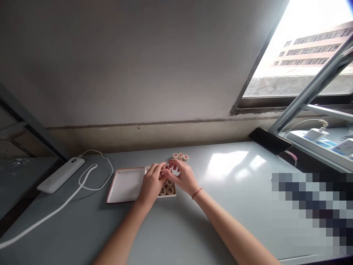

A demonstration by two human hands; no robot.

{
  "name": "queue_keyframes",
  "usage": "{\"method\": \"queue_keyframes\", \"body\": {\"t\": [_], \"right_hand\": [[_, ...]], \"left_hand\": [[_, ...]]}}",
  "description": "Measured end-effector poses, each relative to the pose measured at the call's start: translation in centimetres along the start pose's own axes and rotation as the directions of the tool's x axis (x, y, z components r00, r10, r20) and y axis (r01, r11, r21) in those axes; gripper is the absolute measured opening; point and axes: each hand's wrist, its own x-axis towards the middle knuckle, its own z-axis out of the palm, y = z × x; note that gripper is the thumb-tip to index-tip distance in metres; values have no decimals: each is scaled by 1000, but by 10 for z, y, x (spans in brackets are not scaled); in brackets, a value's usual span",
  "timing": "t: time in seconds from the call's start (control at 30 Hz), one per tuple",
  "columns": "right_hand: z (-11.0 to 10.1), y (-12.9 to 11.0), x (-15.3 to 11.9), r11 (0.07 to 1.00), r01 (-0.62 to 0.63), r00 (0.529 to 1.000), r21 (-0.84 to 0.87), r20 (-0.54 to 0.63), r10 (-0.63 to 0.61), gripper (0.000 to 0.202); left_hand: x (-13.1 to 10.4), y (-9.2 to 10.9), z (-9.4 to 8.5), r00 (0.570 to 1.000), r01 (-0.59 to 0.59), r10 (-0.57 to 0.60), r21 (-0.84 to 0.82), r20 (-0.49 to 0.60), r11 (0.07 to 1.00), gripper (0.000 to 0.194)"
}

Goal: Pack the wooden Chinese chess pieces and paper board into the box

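A shallow box lies unfolded on the desk, with its bare white lid half point(125, 184) to the left. The other half holds round wooden xiangqi pieces point(170, 190), those near the front bearing dark characters. My left hand point(151, 182) bends over this half, fingers closed against red-marked pieces point(166, 170) at its back. From the other side my right hand point(183, 176), with a thin red cord on the wrist, curls thumb and forefinger around the same pieces. My fingers partly hide them. Just behind the box, three red-marked pieces point(180, 156) sit in a row on the desk.
A white power strip point(61, 176) with a looping white cable point(55, 211) lies left on the grey desk point(220, 206). Far right are a dark phone-like slab point(268, 140), a metal frame post point(311, 86) and a shelf with a white charger point(316, 133). A wall stands behind.
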Motion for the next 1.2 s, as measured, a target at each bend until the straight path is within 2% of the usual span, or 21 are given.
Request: {"method": "queue_keyframes", "body": {"t": [0.1,0.17,0.23,0.33,0.43,0.57,0.7,0.9,1.03,1.2], "right_hand": [[7,-16,-2,995,-28,1000,96,-6,29,16],[5,-11,0,994,-15,998,112,-52,21,16],[-3,6,4,998,-11,990,62,-140,19,19],[-15,44,8,986,-125,955,-114,-284,88,24],[-18,76,6,933,-250,948,-258,-263,181,22],[-8,91,2,907,-285,950,-310,-218,224,15],[-1,94,2,889,-295,951,-350,-199,237,15],[-6,90,6,881,-300,947,-367,-225,230,20],[-5,68,6,913,-263,953,-312,-233,195,25],[17,37,-1,967,-191,981,-170,-72,181,19]], "left_hand": [[0,2,-1,999,-51,50,63,13,997,23],[1,3,-3,998,-68,67,85,15,994,24],[3,2,-6,998,-70,69,98,16,993,27],[4,0,-9,999,-38,38,101,-1,994,26],[5,-4,-10,1000,6,-5,79,-17,997,25],[5,-7,-9,999,41,-41,88,-1,995,24],[5,-7,-9,998,50,-52,113,17,992,24],[6,-10,-6,996,73,-82,182,41,981,25],[8,-9,-3,991,89,-111,272,70,958,22],[11,-4,6,985,49,-100,329,140,943,29]]}}
